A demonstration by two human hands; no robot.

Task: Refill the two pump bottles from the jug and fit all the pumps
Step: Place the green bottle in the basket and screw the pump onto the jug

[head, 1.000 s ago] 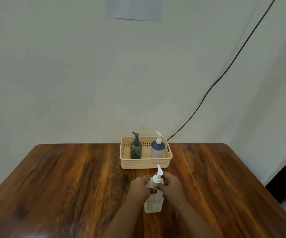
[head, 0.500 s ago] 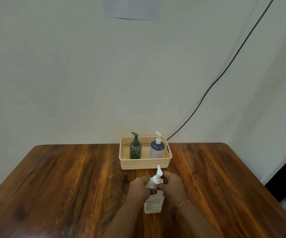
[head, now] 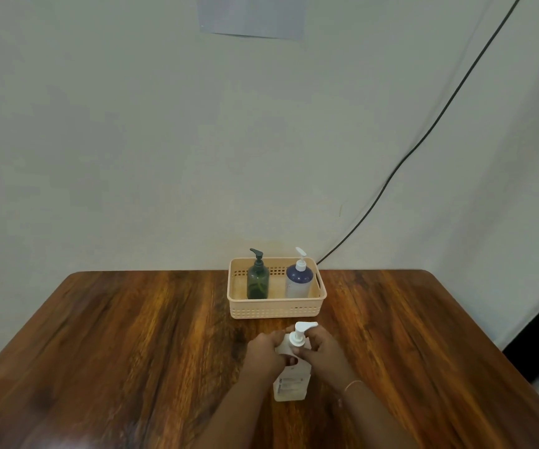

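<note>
A white jug-like bottle point(head: 291, 385) stands upright on the wooden table point(head: 132, 345) near the front middle. My left hand point(head: 266, 353) grips its shoulder. My right hand point(head: 321, 350) pinches the collar of its white pump point(head: 301, 333), whose spout points to the right. Behind it a beige basket point(head: 276, 311) holds two upright bottles: a dark green pump bottle point(head: 257, 281) on the left and a blue-and-white pump bottle point(head: 298, 281) on the right, both with pumps on top.
The basket sits at the table's far edge against a pale wall. A black cable point(head: 423, 134) runs down the wall to behind the basket. A sheet of paper point(head: 252, 14) hangs high on the wall.
The white pump's spout has turned from pointing away and up to pointing right. Both hands stay on the bottle at the same spot.
</note>
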